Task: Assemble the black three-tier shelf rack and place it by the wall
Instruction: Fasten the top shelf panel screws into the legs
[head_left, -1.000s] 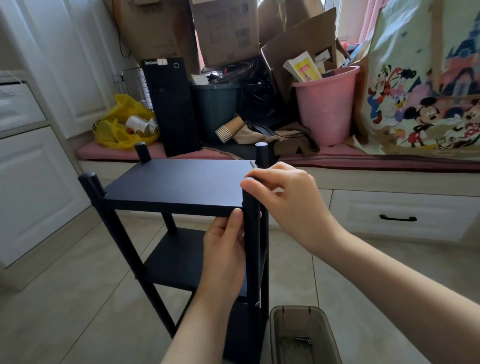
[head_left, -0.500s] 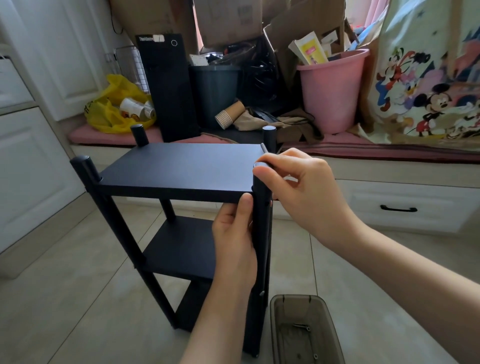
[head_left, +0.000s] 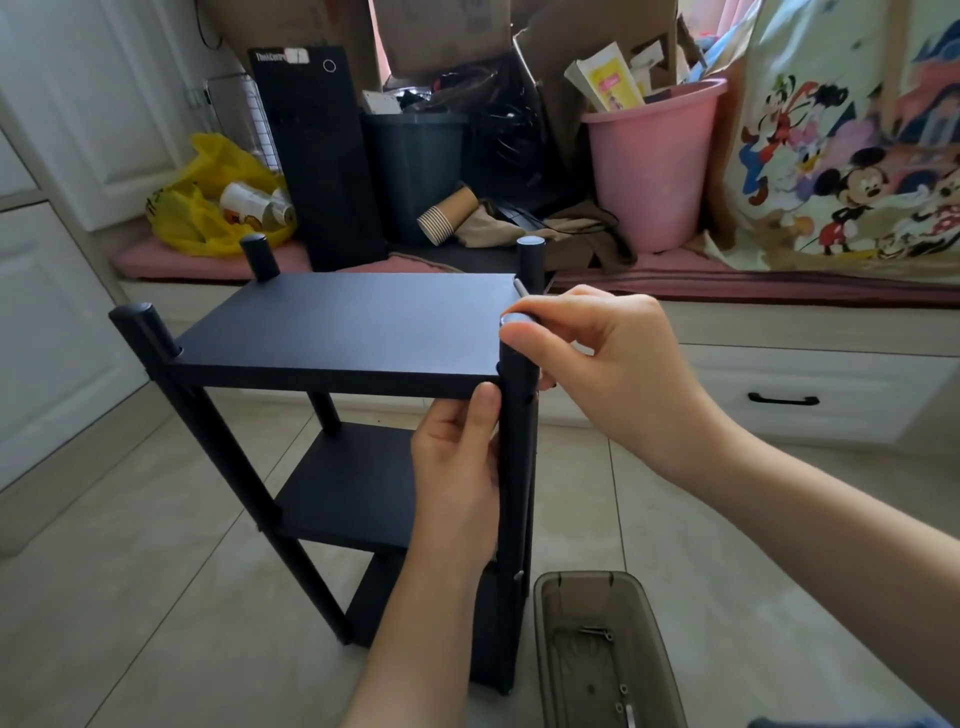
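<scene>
Black three-tier shelf rack (head_left: 343, 332) stands upright on the tiles in front of the cushioned bench (head_left: 727, 286): three flat matte shelves, four round posts poking above the top tier. Left hand (head_left: 457, 467) grips the right-side post farther from the bench, just under the top shelf. Right hand (head_left: 613, 374) pinches that post's top end, fingers curled.

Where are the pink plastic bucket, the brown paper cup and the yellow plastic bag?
pink plastic bucket (head_left: 649, 171): head view, front wall.
brown paper cup (head_left: 448, 214): head view, ribbed side.
yellow plastic bag (head_left: 208, 171): head view, crumpled top.
</scene>
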